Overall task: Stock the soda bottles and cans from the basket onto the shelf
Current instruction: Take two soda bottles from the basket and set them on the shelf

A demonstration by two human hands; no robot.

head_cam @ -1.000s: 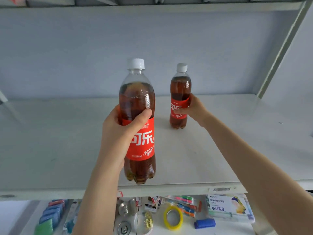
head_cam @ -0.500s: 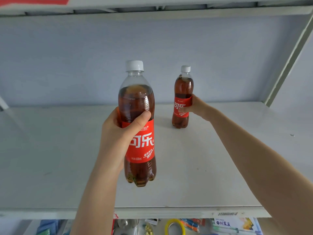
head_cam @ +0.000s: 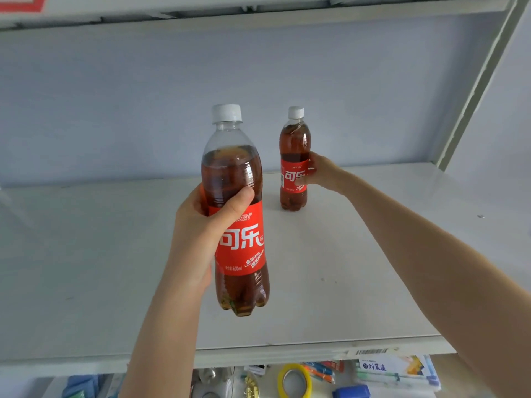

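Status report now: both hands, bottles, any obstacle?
Left hand grips near cola bottle, held above shelf. Right hand on far cola bottle. No obstacle.

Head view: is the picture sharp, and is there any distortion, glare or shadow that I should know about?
Head view: the near bottle in the left hand is sharp, its label readable; the far bottle, gripped by the right hand, is slightly softer. The wide lens leans the shelf post. Light is even, with soft sheen on the shelf and faint shadows.

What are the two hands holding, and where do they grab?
The left hand holds the near cola bottle around its middle, at the label's top. The right hand grips the far cola bottle at its label, on the shelf.
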